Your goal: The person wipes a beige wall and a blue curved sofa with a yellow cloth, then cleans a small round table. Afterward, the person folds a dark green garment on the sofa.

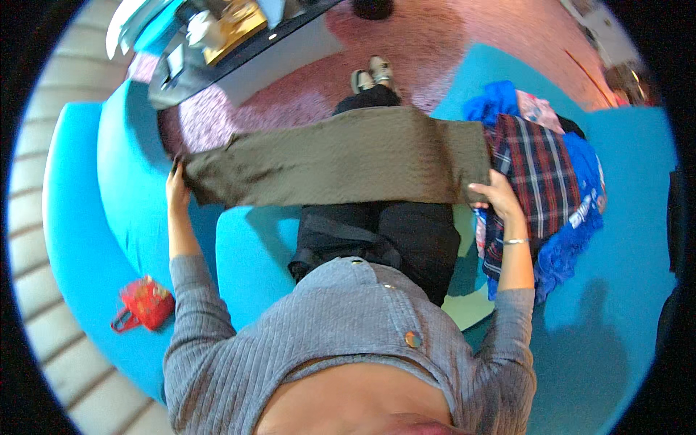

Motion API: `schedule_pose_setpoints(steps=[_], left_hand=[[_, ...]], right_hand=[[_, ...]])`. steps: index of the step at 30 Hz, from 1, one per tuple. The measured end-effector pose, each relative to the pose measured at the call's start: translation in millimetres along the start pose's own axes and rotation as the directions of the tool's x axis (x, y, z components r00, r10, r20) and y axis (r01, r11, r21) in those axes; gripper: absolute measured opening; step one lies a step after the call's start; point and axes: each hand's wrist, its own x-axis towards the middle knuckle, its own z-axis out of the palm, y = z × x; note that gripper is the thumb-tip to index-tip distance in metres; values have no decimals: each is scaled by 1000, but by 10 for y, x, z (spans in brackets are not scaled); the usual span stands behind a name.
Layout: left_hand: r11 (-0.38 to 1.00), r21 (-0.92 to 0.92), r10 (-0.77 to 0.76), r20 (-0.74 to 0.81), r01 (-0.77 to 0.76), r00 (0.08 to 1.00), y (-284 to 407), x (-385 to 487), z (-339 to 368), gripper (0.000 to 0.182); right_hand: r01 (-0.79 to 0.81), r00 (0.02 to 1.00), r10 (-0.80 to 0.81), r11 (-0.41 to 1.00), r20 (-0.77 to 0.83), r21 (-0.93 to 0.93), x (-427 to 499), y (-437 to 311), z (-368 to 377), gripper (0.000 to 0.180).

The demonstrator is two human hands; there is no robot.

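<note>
A long piece of olive-brown cloth [337, 157] is stretched sideways above my lap, folded into a band. My left hand [178, 187] grips its left end between thumb and fingers. At the right end, my right hand [499, 197] holds the lower corner, thumb on top and the fingers partly hidden beneath. Just beyond that hand lies a plaid cloth [535, 174] in dark blue, red and white, on top of a bright blue garment [565, 266] bearing writing. More blue cloth and a pink patterned cloth [537, 111] show at the far side of this pile.
A turquoise sofa [614, 217] curves around me, with a red bag [144, 304] on its left part. Ahead on the left stands a dark-edged table [244, 65] with a wooden tray [239, 32] and other items. Pink carpet [283, 103] covers the floor.
</note>
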Motion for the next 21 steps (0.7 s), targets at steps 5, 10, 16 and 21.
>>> schedule_pose_setpoints(steps=[5, 10, 16, 21], left_hand=[[986, 166, 45, -109, -27, 993, 434, -76, -3, 32], [992, 106, 74, -92, -65, 993, 727, -229, 26, 36], [998, -43, -52, -22, 52, 998, 494, -484, 391, 39], [962, -109, -218, 250, 251, 943, -539, -667, 1306, 40]], right_hand=[[193, 958, -200, 980, -207, -52, -60, -452, -127, 51], [442, 864, -459, 888, -206, -126, 84, -950, -421, 54], [505, 765, -476, 861, -435, -54, -206, -1199, -1461, 55], [189, 673, -490, 838, -554, -512, -355, -623, -2548, 50]])
